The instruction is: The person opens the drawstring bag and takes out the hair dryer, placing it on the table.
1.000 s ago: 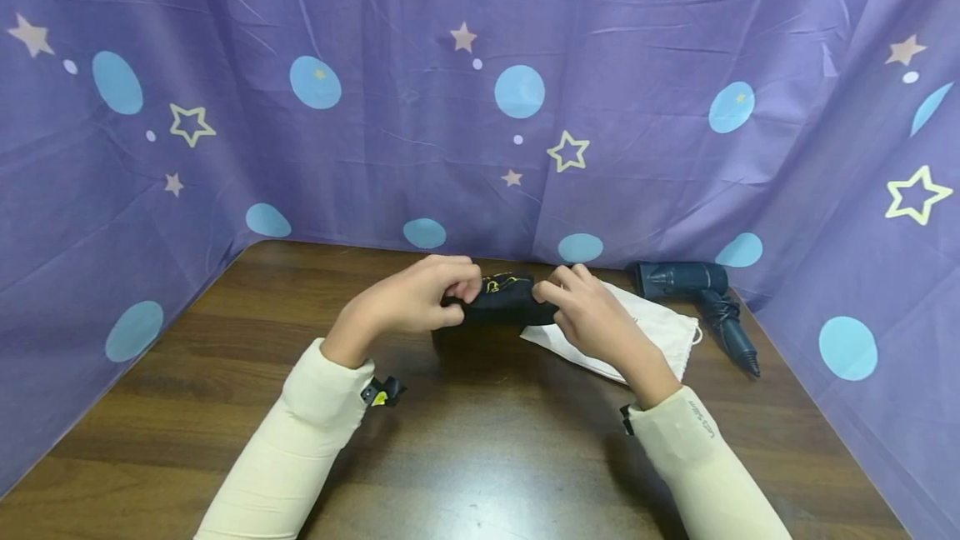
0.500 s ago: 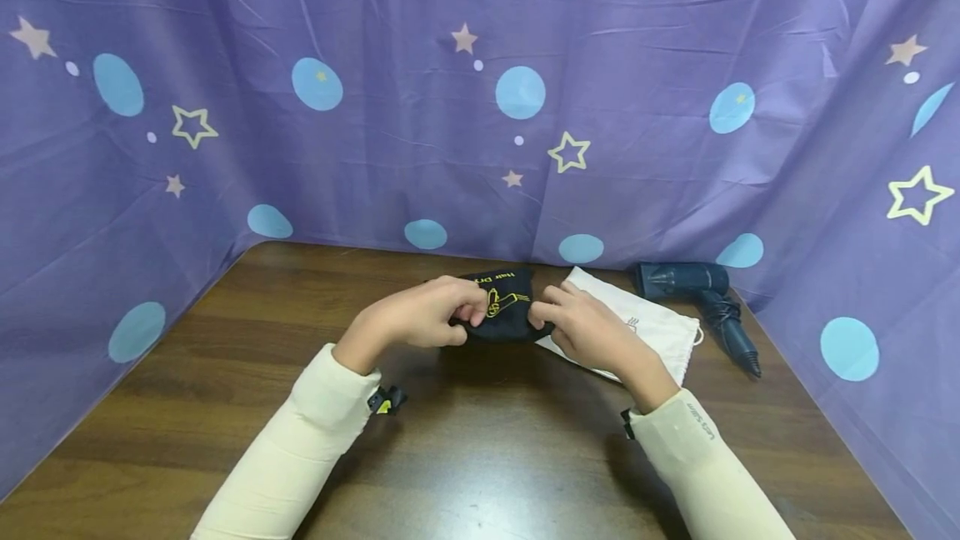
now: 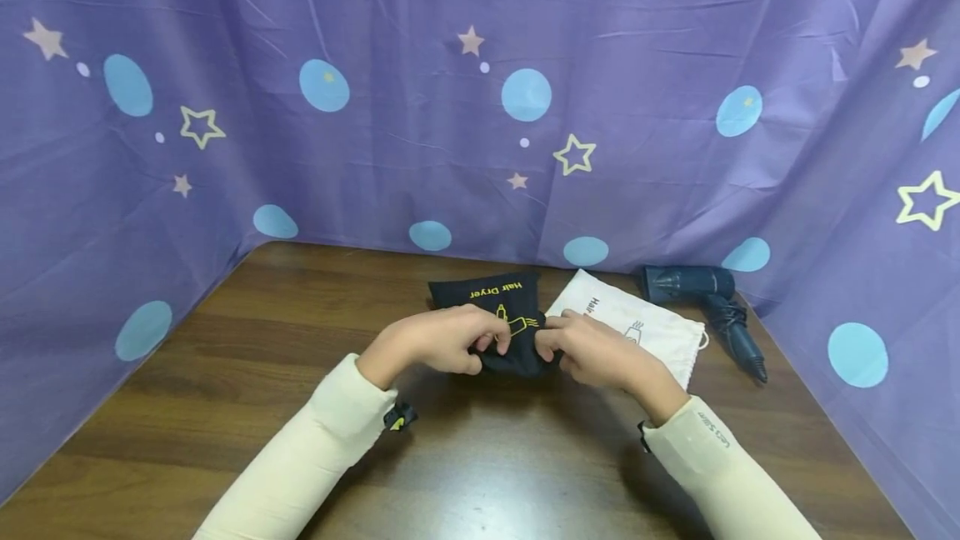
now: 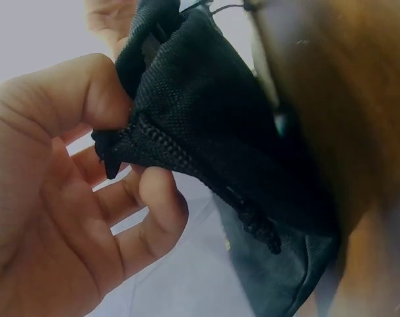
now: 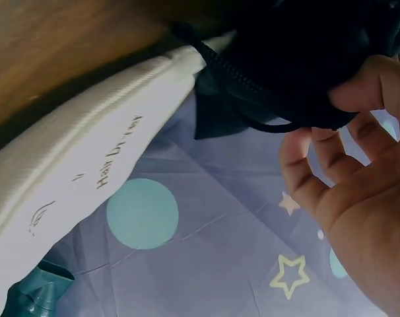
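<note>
A black drawstring pouch [image 3: 487, 294] with yellow "Hair Dryer" lettering lies toward the back of the table, its print upside down to me. My left hand [image 3: 438, 340] pinches the near left corner of its mouth between thumb and fingers. On the other side my right hand [image 3: 600, 350] pinches the near right corner. Close up in the left wrist view, the braided drawstring [image 4: 166, 144] runs along the fabric beside the left fingers and ends in a knot. A loop of black cord [image 5: 272, 127] hangs by the right fingers in the right wrist view. The pouch's inside is hidden.
A white drawstring bag [image 3: 671, 348] with "Hair" print lies flat just right of the black pouch, partly under my right hand. Behind it at the right rests a dark blue hair dryer [image 3: 693, 283], cord wrapped at its handle. A purple curtain [image 3: 405, 107] borders the wooden table [image 3: 187, 407].
The black pouch has come down from standing tilted to lying flatter, its printed face now showing more. Both hands have moved slightly toward me, still gripping its near edge.
</note>
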Tool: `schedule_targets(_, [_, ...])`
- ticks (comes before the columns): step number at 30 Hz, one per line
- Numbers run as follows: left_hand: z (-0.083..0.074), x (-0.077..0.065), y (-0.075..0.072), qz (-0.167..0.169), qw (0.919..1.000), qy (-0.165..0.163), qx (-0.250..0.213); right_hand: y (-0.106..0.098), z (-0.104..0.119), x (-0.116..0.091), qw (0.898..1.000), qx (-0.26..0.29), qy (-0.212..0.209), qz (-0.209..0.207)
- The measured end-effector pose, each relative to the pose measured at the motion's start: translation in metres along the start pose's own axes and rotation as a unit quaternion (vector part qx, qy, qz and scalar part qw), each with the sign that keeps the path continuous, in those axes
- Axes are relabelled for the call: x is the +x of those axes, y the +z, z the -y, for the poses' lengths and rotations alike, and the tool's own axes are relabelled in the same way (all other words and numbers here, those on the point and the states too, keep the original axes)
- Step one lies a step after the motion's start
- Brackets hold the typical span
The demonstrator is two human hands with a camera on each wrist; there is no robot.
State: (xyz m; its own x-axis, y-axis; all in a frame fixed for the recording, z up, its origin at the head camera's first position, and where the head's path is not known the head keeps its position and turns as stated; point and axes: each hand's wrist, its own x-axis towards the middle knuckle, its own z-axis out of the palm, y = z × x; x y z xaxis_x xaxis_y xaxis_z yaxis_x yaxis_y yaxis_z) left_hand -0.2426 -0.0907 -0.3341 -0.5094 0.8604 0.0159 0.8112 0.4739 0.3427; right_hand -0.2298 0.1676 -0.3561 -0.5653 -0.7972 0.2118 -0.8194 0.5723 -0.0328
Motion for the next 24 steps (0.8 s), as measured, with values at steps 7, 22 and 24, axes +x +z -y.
schedule_targets(7, [0.001, 0.007, 0.017, 0.036, 0.9993, 0.008, -0.004, 0.011, -0.004, -0.003, 0.999, 0.016, -0.024, 0.039])
schedule_targets(22, [0.008, 0.016, 0.032, 0.063, 0.9955, 0.043, -0.055, 0.018, -0.007, -0.007, 0.993, 0.069, -0.050, 0.081])
schedule_targets(24, [0.008, 0.016, 0.032, 0.067, 0.9948, 0.047, -0.060, 0.018, -0.007, -0.009, 0.993, 0.076, -0.047, 0.080])
